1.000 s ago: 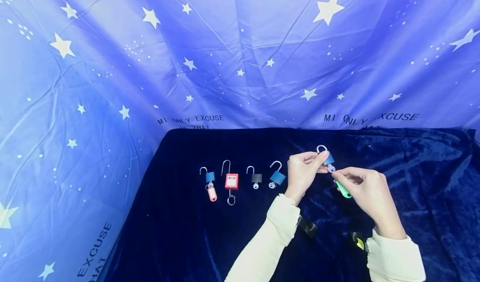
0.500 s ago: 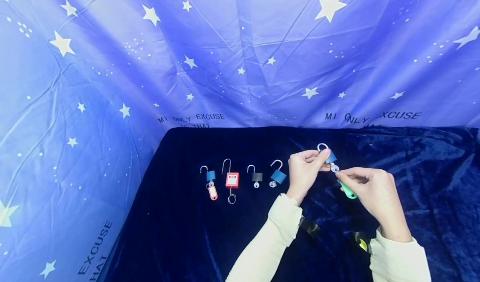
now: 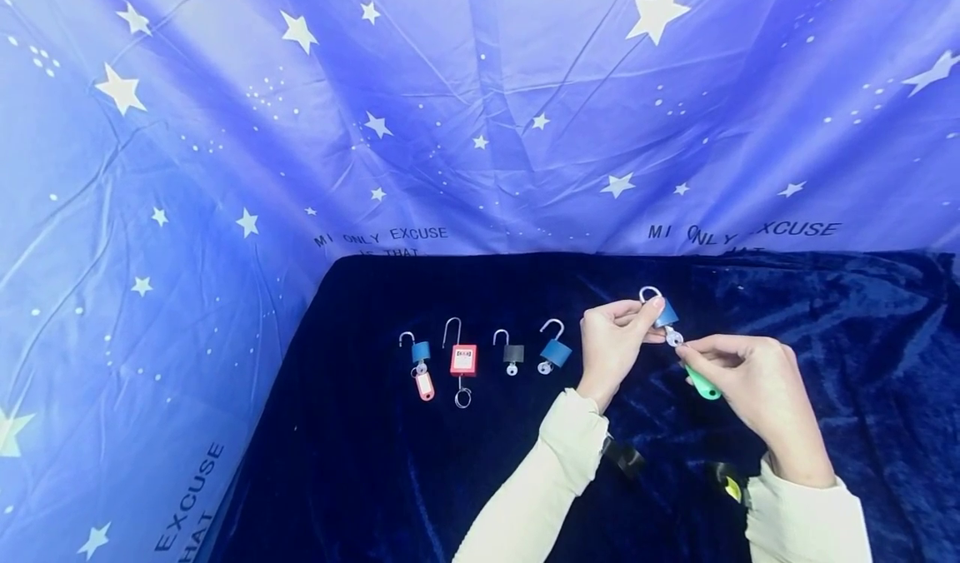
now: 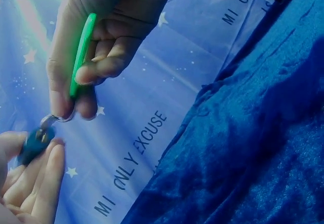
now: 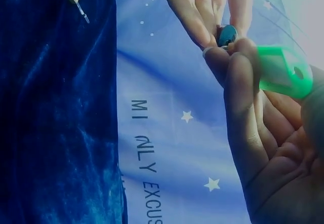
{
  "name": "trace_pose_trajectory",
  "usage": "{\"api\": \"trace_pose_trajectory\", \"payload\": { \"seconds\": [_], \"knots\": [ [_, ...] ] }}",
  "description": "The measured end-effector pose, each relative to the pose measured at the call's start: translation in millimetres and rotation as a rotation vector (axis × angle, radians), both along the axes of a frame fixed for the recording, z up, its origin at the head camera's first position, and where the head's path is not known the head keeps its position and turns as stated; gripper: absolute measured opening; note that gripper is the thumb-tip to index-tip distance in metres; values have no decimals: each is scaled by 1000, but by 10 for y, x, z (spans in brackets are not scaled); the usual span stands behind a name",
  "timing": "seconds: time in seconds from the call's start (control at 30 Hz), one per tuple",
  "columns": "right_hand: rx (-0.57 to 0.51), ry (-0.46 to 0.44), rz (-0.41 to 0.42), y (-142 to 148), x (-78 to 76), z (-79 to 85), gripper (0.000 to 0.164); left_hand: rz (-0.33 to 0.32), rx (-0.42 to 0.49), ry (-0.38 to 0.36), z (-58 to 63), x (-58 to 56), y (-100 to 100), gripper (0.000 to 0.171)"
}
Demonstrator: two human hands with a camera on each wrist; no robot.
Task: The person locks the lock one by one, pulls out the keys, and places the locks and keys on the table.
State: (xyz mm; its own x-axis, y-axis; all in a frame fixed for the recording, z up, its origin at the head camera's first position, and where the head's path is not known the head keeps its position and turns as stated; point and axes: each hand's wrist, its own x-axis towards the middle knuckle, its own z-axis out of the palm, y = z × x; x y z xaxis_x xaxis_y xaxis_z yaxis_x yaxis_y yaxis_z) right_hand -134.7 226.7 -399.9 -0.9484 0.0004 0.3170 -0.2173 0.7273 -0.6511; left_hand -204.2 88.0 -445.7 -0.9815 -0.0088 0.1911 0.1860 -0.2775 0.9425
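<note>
My left hand (image 3: 613, 348) holds a small blue padlock (image 3: 668, 311) between thumb and fingers, raised over the dark cloth. Its shackle (image 3: 649, 292) stands up, and its lower end faces my right hand (image 3: 753, 392). A silver key (image 3: 674, 338) sits at that lower end, with my right thumb and finger pinching at its head. From the key hangs a green key tag (image 3: 705, 384), partly behind the right fingers. In the right wrist view the green tag (image 5: 278, 71) lies along the palm side, and the fingertips meet close to the padlock (image 5: 228, 34).
Left of my hands lie a blue padlock with a red tag (image 3: 425, 386), a red padlock (image 3: 463, 361), a dark grey padlock (image 3: 513, 354) and another blue padlock (image 3: 556, 354), all with raised shackles. Dark blue velvet (image 3: 360, 471) covers the table; a starry curtain (image 3: 480, 180) hangs behind.
Both hands have shifted slightly to the right together with the blue padlock, key and green tag. Their grips look the same, and the padlocks on the cloth have stayed put.
</note>
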Motion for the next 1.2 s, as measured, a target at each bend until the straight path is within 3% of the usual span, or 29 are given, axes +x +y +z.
{"api": "trace_pose_trajectory", "payload": {
  "seconds": [0.1,0.17,0.27,0.33,0.5,0.73,0.83,0.97,1.2],
  "knots": [
    [16,-41,13,55,31,-3,12,23,26,43,-153,-105,-41,36],
    [27,-62,18,87,49,-12,12,22,42,82,-358,-214,-64,38],
    [35,-81,25,115,63,-28,13,-16,55,84,-671,-350,-43,37],
    [39,-89,27,127,65,-34,14,-31,61,27,-620,-306,-35,36],
    [65,-141,12,167,51,-12,17,-35,-1,-107,-167,-42,-73,30],
    [130,-324,48,237,30,-26,23,-114,-141,-168,-184,15,-33,24],
    [150,-388,83,257,11,-60,20,-153,-162,-192,-192,38,2,22],
    [175,-417,114,279,-19,-130,17,-206,-154,-198,-228,54,49,21],
    [179,-413,119,275,-54,-217,15,-220,-219,-223,-339,37,126,19]
  ]
}}
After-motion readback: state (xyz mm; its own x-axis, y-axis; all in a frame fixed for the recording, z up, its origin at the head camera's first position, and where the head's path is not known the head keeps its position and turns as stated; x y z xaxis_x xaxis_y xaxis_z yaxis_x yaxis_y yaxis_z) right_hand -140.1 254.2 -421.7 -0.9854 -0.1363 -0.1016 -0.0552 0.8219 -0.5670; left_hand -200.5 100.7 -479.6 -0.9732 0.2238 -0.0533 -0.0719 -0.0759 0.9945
